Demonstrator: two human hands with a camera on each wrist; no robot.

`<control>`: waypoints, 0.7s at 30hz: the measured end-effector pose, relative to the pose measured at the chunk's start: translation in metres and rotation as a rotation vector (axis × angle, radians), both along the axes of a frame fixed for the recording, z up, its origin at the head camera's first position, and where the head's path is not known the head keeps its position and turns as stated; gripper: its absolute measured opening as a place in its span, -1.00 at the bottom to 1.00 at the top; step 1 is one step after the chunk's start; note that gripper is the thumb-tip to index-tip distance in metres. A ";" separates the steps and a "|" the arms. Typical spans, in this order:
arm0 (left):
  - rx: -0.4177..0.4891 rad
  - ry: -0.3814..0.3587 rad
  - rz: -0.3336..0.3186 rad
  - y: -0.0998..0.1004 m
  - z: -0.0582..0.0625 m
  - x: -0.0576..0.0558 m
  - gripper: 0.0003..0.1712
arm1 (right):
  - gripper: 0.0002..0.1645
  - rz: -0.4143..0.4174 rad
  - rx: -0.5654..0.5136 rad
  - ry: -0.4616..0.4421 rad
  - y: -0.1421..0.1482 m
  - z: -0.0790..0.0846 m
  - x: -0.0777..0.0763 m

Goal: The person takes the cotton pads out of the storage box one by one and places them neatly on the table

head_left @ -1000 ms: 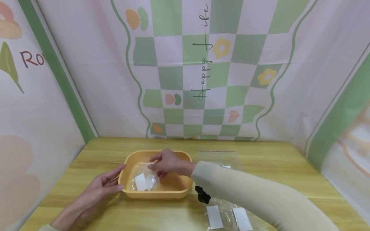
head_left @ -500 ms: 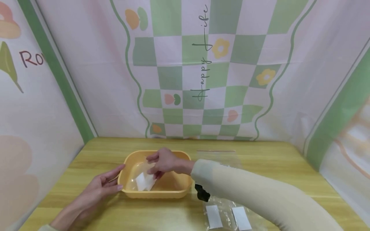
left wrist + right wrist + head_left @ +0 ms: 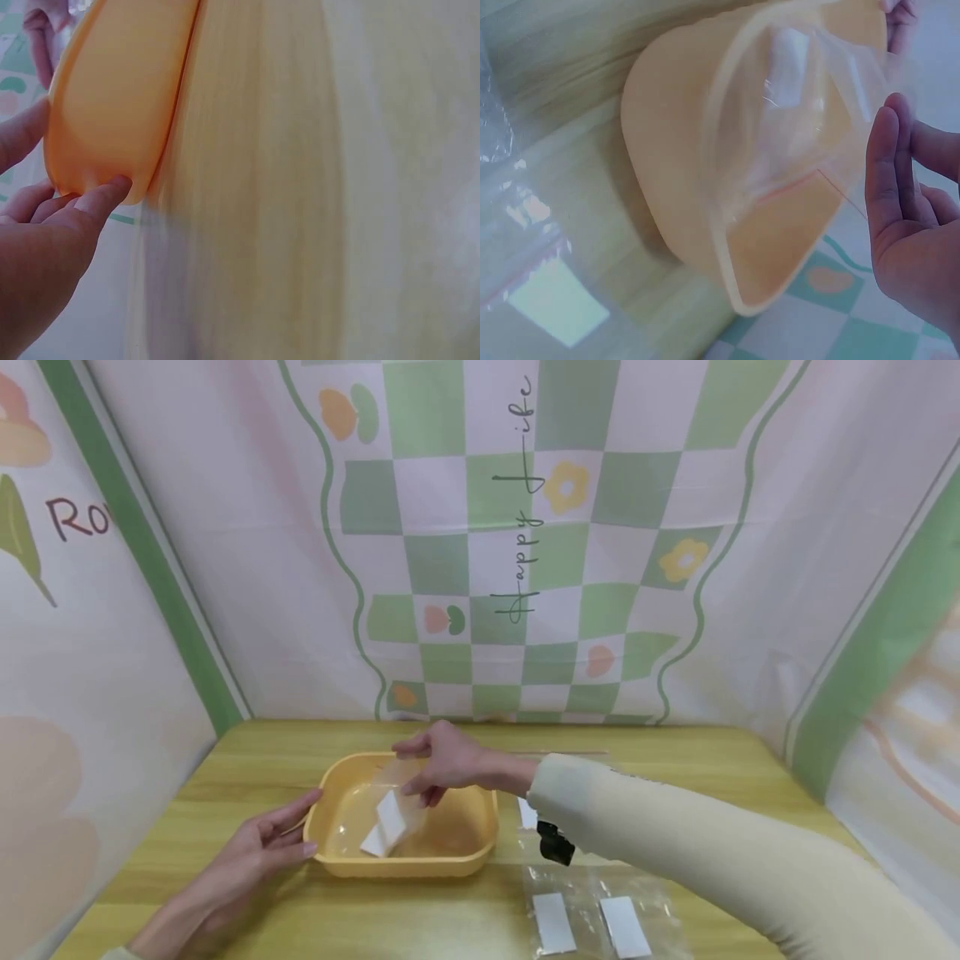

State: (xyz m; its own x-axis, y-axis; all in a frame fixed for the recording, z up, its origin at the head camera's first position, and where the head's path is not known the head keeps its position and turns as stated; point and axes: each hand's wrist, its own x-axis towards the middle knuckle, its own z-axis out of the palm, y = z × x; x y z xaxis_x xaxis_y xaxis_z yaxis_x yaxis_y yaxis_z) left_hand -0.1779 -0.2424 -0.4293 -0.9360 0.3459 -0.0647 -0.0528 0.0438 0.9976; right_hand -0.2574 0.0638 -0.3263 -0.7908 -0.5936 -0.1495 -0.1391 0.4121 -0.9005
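Observation:
A yellow plastic tub (image 3: 405, 867) stands on the wooden table in the head view. My left hand (image 3: 258, 843) holds its left end, thumb and fingers spread along the wall; the left wrist view shows these fingertips against the tub's outside (image 3: 124, 97). Over the tub, my right hand (image 3: 444, 758) pinches the top of a clear zip bag (image 3: 401, 777) between thumb and fingers. White cards show in the bag area, low inside the tub. From the right wrist, the bag (image 3: 780, 142) hangs across the tub's opening, its red zip line visible.
Right of the tub, several clear zip bags with white cards lie on the table (image 3: 337, 935), two nearest at the front: one bag (image 3: 553, 922) and another bag (image 3: 626, 927). My right sleeve (image 3: 675, 835) crosses over them. A patterned cloth (image 3: 495, 681) hangs behind the table.
The right hand has moved slightly up and to the right, drawing the bag upward in the tub, and the white cards have tilted. My left hand stays on the tub's end.

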 end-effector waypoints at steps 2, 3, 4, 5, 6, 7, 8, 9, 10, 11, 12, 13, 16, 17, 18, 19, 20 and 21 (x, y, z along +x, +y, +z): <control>-0.003 0.003 -0.001 0.000 0.000 0.000 -0.02 | -0.22 0.010 0.004 0.017 0.006 0.006 0.000; -0.004 0.004 0.000 0.000 0.000 0.000 -0.02 | -0.22 0.011 0.008 0.024 0.009 0.010 0.000; -0.004 0.007 -0.001 0.000 0.000 0.000 -0.02 | -0.21 0.012 0.012 0.026 0.012 0.013 0.001; 0.000 0.012 -0.005 0.000 0.001 0.000 -0.02 | -0.21 0.012 0.018 0.028 0.015 0.016 0.001; 0.003 0.019 -0.010 0.000 0.001 0.000 -0.02 | -0.20 0.015 0.023 0.034 0.019 0.020 0.001; 0.007 0.025 -0.015 -0.001 0.001 0.000 -0.03 | -0.19 0.014 0.028 0.037 0.023 0.023 0.001; 0.008 0.029 -0.018 0.000 0.001 -0.001 -0.03 | -0.18 0.012 0.033 0.040 0.027 0.027 0.002; 0.006 0.033 -0.019 0.000 0.002 -0.001 -0.04 | -0.16 0.010 0.038 0.043 0.032 0.030 0.003; 0.010 0.038 -0.024 -0.001 0.002 -0.001 -0.04 | -0.15 0.007 0.041 0.045 0.036 0.034 0.004; 0.012 0.039 -0.025 -0.001 0.002 -0.001 -0.05 | -0.15 0.006 0.044 0.048 0.041 0.037 0.004; 0.012 0.035 -0.023 -0.001 0.002 -0.002 -0.05 | -0.14 0.004 0.045 0.051 0.045 0.041 0.006; 0.011 0.031 -0.020 0.000 0.002 -0.002 -0.05 | -0.13 -0.001 0.048 0.050 0.050 0.045 0.007; 0.016 0.024 -0.020 0.000 0.003 -0.002 -0.05 | -0.11 -0.006 0.051 0.045 0.064 0.053 0.010; 0.013 0.017 -0.016 0.000 0.003 -0.002 -0.05 | -0.10 -0.006 0.054 0.043 0.069 0.055 0.012; 0.011 0.012 -0.015 0.000 0.003 -0.002 -0.05 | -0.10 -0.007 0.057 0.042 0.074 0.057 0.013; 0.010 0.009 -0.015 0.001 0.003 -0.001 -0.04 | -0.09 -0.008 0.063 0.043 0.080 0.058 0.015; 0.008 0.007 -0.016 0.001 0.003 -0.001 -0.03 | -0.09 -0.008 0.063 0.043 0.086 0.058 0.016; 0.006 0.004 -0.015 0.001 0.002 -0.001 -0.03 | -0.09 -0.007 0.065 0.044 0.093 0.059 0.018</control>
